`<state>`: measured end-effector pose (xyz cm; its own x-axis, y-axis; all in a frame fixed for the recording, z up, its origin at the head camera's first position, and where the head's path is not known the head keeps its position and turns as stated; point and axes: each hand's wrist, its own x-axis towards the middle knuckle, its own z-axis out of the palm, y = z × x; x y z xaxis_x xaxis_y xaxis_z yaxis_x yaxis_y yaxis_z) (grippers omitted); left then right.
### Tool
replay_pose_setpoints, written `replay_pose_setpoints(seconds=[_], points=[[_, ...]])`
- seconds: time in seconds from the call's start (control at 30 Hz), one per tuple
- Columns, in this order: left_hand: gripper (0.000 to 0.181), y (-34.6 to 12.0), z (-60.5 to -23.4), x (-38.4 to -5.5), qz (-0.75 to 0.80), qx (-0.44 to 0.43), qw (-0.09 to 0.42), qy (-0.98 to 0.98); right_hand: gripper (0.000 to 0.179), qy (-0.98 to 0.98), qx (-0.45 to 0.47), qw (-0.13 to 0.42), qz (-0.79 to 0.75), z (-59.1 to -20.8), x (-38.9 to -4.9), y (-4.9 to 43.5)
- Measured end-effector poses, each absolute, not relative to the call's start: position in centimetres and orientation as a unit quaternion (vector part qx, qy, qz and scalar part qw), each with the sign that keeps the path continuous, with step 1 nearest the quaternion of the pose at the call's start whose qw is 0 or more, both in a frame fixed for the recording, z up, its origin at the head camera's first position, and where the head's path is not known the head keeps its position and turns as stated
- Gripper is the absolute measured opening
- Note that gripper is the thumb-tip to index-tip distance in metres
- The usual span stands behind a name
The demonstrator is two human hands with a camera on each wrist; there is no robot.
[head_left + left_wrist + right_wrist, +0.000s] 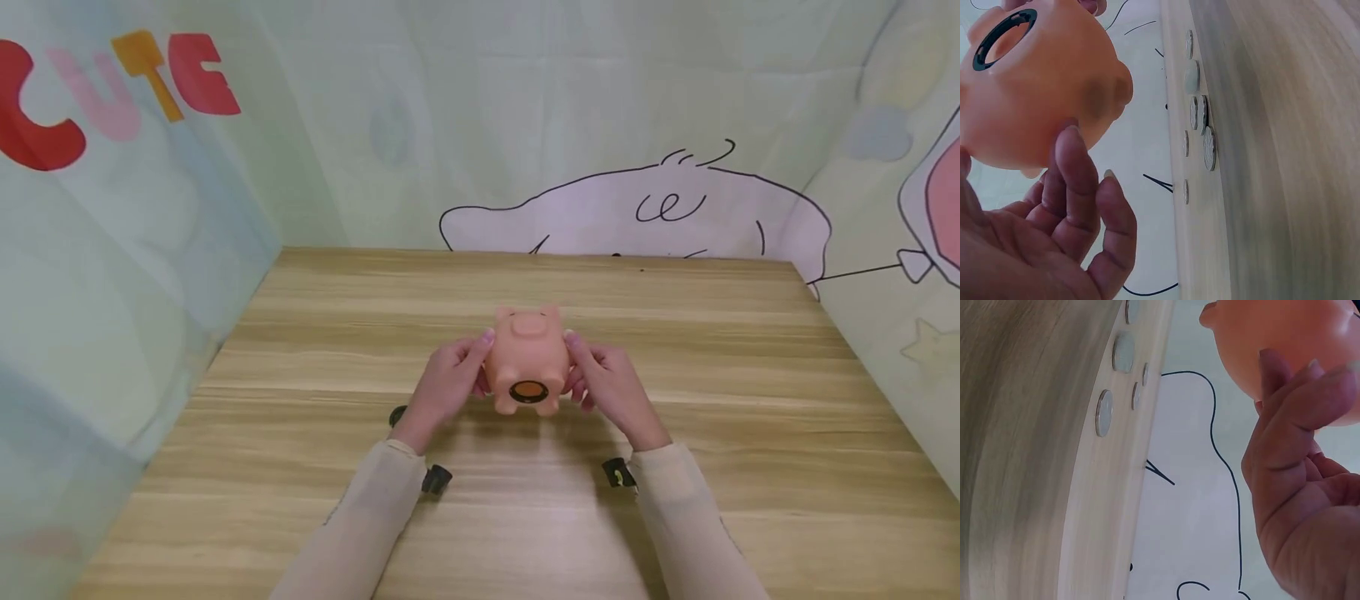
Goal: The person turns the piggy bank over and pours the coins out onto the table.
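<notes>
A pink-orange piggy bank is held up off the table between both hands, its snout facing up and its underside facing the head camera. A dark ring surrounds a round opening in its underside. My left hand grips the left side, thumb on top and fingers curled below. On the opposite side, my right hand holds it the same way. Several silver coins lie on the table beyond the bank; in the right wrist view some coins show too. From the head camera the coins are hidden.
The wood-grain table meets a printed cloth backdrop at its far edge, with cloth on the left and right sides too. Small black camera parts sit by the wrists, against the sleeves.
</notes>
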<state>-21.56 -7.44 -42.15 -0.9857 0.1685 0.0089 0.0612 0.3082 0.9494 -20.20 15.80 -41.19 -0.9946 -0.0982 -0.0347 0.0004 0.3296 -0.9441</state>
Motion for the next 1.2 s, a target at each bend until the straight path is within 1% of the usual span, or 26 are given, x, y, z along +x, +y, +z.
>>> replay_pose_setpoints(seconds=[0.27, 0.43, 0.67, 0.97, 1.1, 1.2], points=[[0.063, -7.7, -42.0, -21.7, 0.582, 0.074, 0.055, 0.808, 0.065, 0.811, -0.035, 0.05, -0.582, -40.9, -20.4, 15.8], [0.058, -7.9, -42.2, -21.7, 0.588, 0.078, 0.057, 0.803, 0.061, 0.811, -0.043, 0.058, -0.581, -41.0, -20.4, 15.7], [0.053, -8.1, -42.2, -21.9, 0.612, 0.105, 0.068, 0.78, 0.053, 0.809, -0.068, 0.051, -0.581, -41.0, -20.6, 16.1], [0.052, -8.3, -41.9, -22.0, 0.649, 0.148, 0.068, 0.743, 0.061, 0.8, -0.104, 0.046, -0.59, -40.5, -20.3, 16.4], [0.051, -8.4, -41.7, -21.9, 0.66, 0.161, 0.055, 0.732, 0.063, 0.795, -0.106, 0.042, -0.595, -40.5, -20.1, 16.4], [0.054, -8.6, -41.5, -21.9, 0.657, 0.172, 0.045, 0.733, 0.064, 0.803, -0.111, 0.03, -0.585, -40.5, -20.1, 16.5]])
